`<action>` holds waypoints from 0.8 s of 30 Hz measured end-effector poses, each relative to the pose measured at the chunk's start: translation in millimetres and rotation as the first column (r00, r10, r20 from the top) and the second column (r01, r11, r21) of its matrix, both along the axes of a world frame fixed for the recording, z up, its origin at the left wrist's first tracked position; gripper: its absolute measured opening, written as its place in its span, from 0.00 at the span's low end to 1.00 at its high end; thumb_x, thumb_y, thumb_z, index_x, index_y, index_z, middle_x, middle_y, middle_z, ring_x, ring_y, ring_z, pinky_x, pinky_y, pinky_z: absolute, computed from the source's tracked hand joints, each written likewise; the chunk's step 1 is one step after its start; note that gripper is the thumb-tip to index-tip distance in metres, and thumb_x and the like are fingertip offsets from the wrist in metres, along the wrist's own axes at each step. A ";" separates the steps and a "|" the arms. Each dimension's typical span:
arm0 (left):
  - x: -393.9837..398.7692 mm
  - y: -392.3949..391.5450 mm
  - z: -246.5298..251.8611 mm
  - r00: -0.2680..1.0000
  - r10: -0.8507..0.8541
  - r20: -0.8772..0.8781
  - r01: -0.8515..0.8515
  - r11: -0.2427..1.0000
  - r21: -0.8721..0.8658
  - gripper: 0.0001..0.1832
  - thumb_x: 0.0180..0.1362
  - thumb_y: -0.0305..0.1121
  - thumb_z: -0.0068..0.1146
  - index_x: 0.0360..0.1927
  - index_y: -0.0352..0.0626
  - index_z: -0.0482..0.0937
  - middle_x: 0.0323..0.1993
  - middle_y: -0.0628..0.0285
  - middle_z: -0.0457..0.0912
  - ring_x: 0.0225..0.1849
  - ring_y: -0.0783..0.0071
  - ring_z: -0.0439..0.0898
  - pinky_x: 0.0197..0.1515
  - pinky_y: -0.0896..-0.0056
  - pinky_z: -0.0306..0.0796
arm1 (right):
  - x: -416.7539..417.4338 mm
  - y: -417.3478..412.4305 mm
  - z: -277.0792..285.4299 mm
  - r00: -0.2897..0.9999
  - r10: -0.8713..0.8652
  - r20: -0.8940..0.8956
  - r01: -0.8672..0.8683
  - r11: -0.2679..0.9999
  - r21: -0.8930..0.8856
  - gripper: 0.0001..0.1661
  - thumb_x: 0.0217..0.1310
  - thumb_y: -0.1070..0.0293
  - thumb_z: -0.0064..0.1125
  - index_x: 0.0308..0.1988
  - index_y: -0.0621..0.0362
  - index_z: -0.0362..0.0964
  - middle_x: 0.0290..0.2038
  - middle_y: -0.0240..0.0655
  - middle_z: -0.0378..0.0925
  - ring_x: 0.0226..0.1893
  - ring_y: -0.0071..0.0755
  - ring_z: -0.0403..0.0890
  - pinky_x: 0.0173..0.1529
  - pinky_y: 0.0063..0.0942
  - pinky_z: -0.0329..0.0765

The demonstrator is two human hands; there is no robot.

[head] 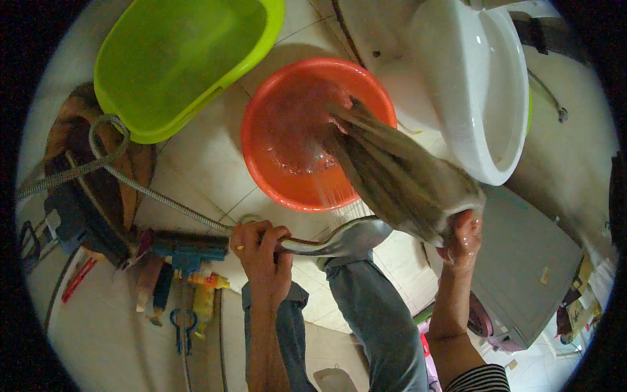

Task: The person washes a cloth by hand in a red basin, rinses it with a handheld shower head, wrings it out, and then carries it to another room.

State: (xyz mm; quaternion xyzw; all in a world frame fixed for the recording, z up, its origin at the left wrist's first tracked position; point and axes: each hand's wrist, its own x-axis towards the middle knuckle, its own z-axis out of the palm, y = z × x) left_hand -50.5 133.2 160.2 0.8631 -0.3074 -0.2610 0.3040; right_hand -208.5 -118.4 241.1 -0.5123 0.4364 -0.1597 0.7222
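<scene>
My left hand (262,252) grips the handle of a chrome shower head (360,235), and a metal hose (171,206) trails from it to the left. Water sprays from the head towards a round orange basin (318,200) on the tiled floor. The basin holds water with bubbles on its surface. In my right hand (461,237) is one end of a wet grey-brown cloth (409,171), lifted at the right. Its other end hangs down over the basin. My right hand is wet and its fingers are partly hidden by the cloth.
A green plastic tub (181,63) stands at the upper left. To the upper right is a white washbasin (509,98), with a grey washing machine (524,264) below it. A squeegee or broom head (188,252), several handles and bottles lean at the left. My legs are below the basin.
</scene>
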 end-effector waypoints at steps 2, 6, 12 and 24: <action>1.0 1.4 0.5 1.000 -0.025 -0.012 0.025 1.000 0.011 0.17 0.53 0.48 0.55 0.39 0.49 0.75 0.41 0.57 0.71 0.52 0.53 0.65 0.59 0.48 0.54 | -3.1 -6.3 -21.0 0.999 -0.029 -0.025 0.029 1.000 -0.001 0.39 0.62 0.51 0.58 0.65 0.58 0.55 0.64 0.41 0.63 0.63 0.44 0.66 0.65 0.48 0.64; 0.4 -1.2 -0.1 0.999 -0.035 -0.021 0.035 0.999 0.001 0.14 0.47 0.40 0.55 0.38 0.50 0.76 0.41 0.59 0.71 0.51 0.55 0.65 0.61 0.48 0.52 | 8.4 -23.6 -103.4 0.969 -0.029 -0.246 0.020 0.999 -0.038 0.34 0.65 0.50 0.55 0.62 0.57 0.60 0.60 0.36 0.68 0.58 0.37 0.71 0.63 0.43 0.68; -2.2 -6.9 2.3 0.999 -0.025 -0.024 0.024 1.000 -0.012 0.15 0.40 0.27 0.55 0.36 0.50 0.77 0.41 0.62 0.72 0.52 0.57 0.65 0.62 0.48 0.51 | 23.2 -37.8 -236.2 0.942 0.179 -0.285 -0.118 0.969 0.218 0.31 0.64 0.56 0.58 0.61 0.60 0.62 0.57 0.38 0.71 0.56 0.34 0.73 0.59 0.35 0.71; 3.8 -10.6 3.0 0.997 0.019 -0.079 -0.012 0.996 0.086 0.17 0.39 0.24 0.59 0.37 0.50 0.77 0.42 0.60 0.71 0.53 0.57 0.65 0.63 0.48 0.50 | 81.5 13.7 -286.0 0.255 0.272 -0.928 -0.967 0.067 -0.246 0.48 0.57 0.54 0.62 0.71 0.42 0.47 0.71 0.47 0.47 0.71 0.47 0.50 0.68 0.36 0.60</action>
